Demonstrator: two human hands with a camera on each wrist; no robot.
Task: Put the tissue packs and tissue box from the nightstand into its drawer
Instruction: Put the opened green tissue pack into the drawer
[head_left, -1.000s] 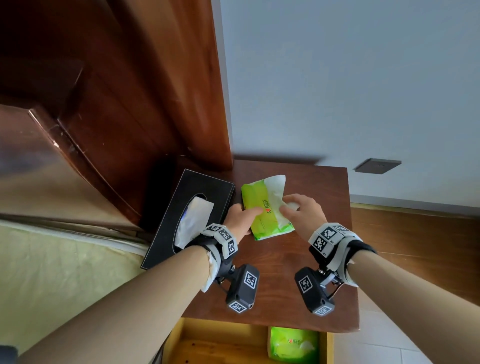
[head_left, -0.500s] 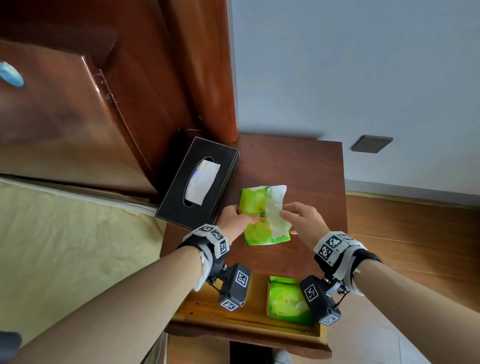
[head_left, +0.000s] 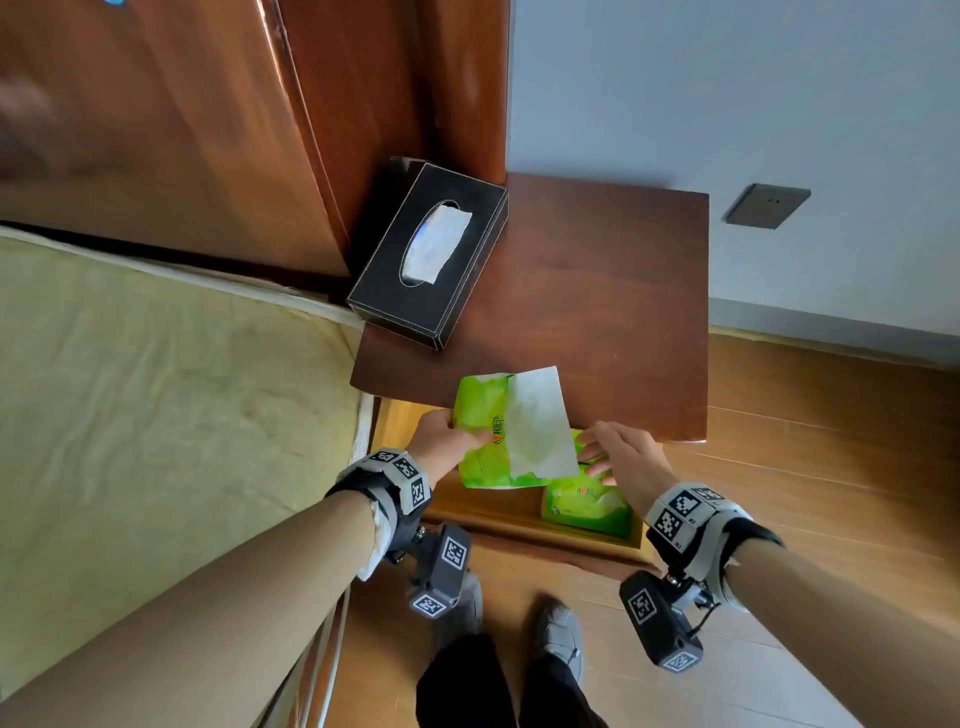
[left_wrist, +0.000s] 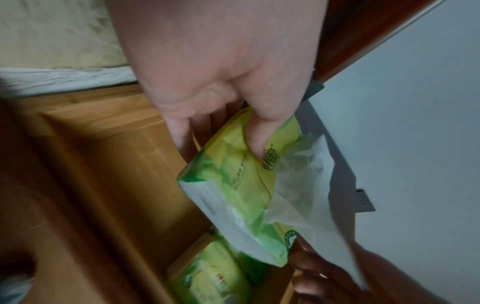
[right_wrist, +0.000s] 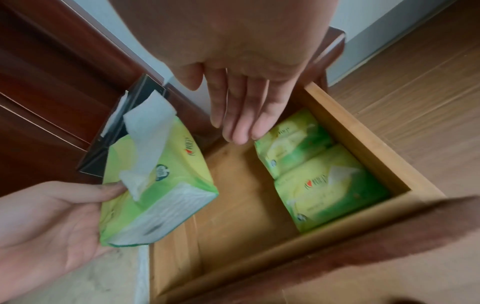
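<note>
My left hand (head_left: 451, 441) grips a green tissue pack (head_left: 485, 457) by its left side, thumb on top, with a white tissue (head_left: 535, 421) sticking out. The pack hangs tilted over the open wooden drawer (right_wrist: 359, 142). My right hand (head_left: 610, 453) is open with straight fingers, just right of the pack and apart from it. In the right wrist view two more green packs (right_wrist: 294, 142) (right_wrist: 331, 188) lie along the drawer's right side, and the held pack (right_wrist: 155, 183) is at the left. A black tissue box (head_left: 434, 260) stands at the back left of the nightstand top (head_left: 597, 312).
A bed mattress (head_left: 156, 389) borders the nightstand on the left, with a tall wooden headboard (head_left: 208, 130) behind it. A wall socket (head_left: 769, 205) is at the right. My feet (head_left: 558, 639) stand on the wooden floor in front of the drawer.
The green pack has come off the nightstand top toward me and now hangs over the open drawer. My right hand has let go of it and opened.
</note>
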